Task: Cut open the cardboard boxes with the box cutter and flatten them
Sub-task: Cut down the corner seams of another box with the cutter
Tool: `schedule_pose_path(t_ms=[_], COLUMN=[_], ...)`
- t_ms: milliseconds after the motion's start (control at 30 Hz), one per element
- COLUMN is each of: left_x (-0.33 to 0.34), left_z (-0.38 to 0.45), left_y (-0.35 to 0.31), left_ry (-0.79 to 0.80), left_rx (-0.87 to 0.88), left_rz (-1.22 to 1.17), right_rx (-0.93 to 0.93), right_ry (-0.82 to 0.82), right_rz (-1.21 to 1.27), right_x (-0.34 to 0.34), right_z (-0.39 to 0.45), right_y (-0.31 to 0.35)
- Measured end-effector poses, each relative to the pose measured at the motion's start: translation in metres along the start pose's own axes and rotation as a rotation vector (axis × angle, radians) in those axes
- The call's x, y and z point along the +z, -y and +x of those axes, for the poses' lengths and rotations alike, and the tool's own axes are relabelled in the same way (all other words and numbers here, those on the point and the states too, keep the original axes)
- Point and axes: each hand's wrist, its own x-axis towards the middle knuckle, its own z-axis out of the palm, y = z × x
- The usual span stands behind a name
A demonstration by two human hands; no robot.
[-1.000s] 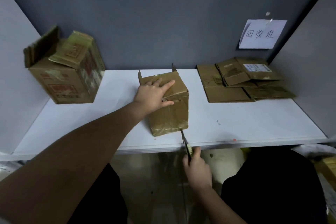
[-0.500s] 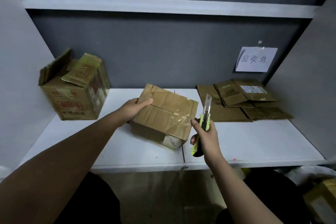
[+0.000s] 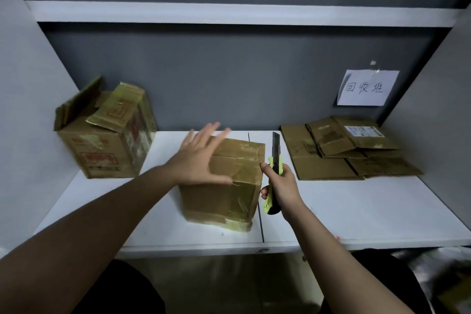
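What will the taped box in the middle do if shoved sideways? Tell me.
The taped box probably slides rather than tips: it sits squat and flat on the smooth white shelf. Its glossy tape may be slippery under the open left hand. Likely light, though its contents are hidden.

Left forearm enters from 7 o'clock and runs toward 1 o'clock; the left hand [image 3: 197, 160] is flat, palm down, fingers [image 3: 212, 128] straight and spread toward 12 to 1 o'clock, slightly blurred, the thumb extended toward 3 o'clock, and whether the palm makes contact beneath it cannot be told. Right forearm enters from 5 o'clock and runs toward 11 o'clock, wrist straight. The right hand [image 3: 281, 186] is curled in a fist-type grip round the box cutter [image 3: 275, 158], thumb laid along the handle toward 11 o'clock, blade end pointing to 12 o'clock.
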Motion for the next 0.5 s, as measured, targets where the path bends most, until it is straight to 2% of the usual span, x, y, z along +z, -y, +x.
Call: schedule_pose_path(t_ms=[67, 167, 267, 367, 500], left_x=[-0.006, -0.009, -0.010, -0.009, -0.005], left_z=[0.021, 0.054, 0.067, 0.062, 0.052], left_y=[-0.013, -0.035, -0.042, -0.038, -0.036], left_ry=[0.218, 0.426, 0.545, 0.532, 0.348], left_rx=[0.142, 0.104, 0.026, 0.024, 0.114], left_rz=[0.122, 0.190, 0.210, 0.181, 0.215], right_rx=[0.001, 0.001, 0.031, 0.082, 0.119], right_ry=[0.009, 0.042, 0.091, 0.200, 0.292], right_rz=[0.007, -0.005, -0.046, -0.046, 0.002], right_x=[-0.002, -0.008, -0.020, -0.038, -0.058], right_z=[0.002, 0.003, 0.006, 0.008, 0.002], right_y=[0.001, 0.000, 0.000, -0.003, -0.008])
